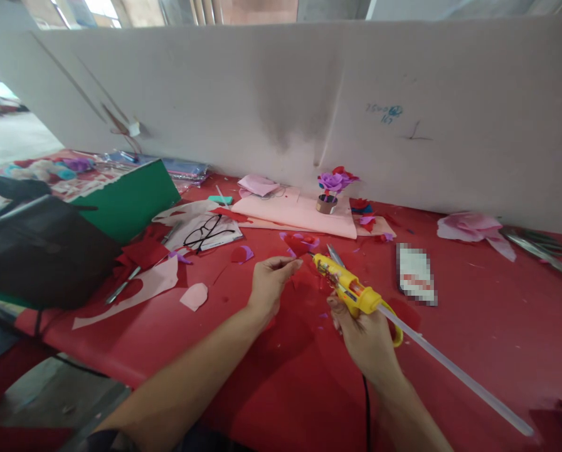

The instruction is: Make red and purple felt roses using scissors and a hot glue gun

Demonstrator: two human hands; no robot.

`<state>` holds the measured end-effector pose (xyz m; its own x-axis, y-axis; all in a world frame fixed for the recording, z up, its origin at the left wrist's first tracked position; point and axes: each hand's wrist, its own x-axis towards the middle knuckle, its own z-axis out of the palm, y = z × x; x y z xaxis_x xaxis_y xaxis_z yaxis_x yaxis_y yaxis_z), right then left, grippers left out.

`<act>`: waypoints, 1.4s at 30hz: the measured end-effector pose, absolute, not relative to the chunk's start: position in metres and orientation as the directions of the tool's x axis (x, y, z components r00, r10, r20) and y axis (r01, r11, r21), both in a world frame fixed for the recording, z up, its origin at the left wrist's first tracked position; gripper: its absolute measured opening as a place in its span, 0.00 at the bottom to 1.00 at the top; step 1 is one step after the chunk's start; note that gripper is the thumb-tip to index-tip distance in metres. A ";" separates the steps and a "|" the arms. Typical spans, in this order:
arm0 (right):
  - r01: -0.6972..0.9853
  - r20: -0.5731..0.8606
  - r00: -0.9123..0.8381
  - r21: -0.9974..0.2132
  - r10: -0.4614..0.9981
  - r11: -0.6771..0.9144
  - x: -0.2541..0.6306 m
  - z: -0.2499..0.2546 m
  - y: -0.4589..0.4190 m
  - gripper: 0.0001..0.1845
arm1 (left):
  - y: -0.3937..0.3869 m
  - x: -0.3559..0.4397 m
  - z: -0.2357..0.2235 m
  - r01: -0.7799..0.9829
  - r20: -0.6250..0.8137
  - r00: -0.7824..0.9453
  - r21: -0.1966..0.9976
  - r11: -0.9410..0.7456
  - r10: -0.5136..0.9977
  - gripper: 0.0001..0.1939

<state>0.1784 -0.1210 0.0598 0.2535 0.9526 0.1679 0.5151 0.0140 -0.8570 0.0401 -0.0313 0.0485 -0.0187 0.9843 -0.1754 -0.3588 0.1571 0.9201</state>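
Observation:
My right hand (364,333) is wrapped round the grip of a yellow hot glue gun (347,290), whose nozzle points up and left. A long clear glue stick (455,371) juts from its back toward the lower right. My left hand (268,284) is closed in a pinch just left of the nozzle, and what its fingertips hold is too small to name. A red paper piece (296,243) lies just beyond the fingertips. All of this is over a red table (492,314).
Scissors (335,254) lie behind the gun. Further back are pink sheets (300,213), a small roll with purple and red paper flowers (334,188), glasses (209,231) on paper, a green board (130,198), a black bag (36,251) at left, a pink flower (471,227) at right, and a grey wall.

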 end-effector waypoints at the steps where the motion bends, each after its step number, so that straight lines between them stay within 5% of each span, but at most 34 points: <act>1: 0.521 0.168 0.255 -0.854 0.952 0.010 0.179 0.059 -0.121 0.23 | -0.032 0.040 0.049 -0.356 -0.176 -0.020 0.921 0.158 0.984 0.10; 42: 0.561 0.182 0.250 -0.828 0.951 0.011 0.180 0.061 -0.121 0.26 | -0.030 0.038 0.045 -0.365 -0.228 0.037 0.903 0.226 0.973 0.09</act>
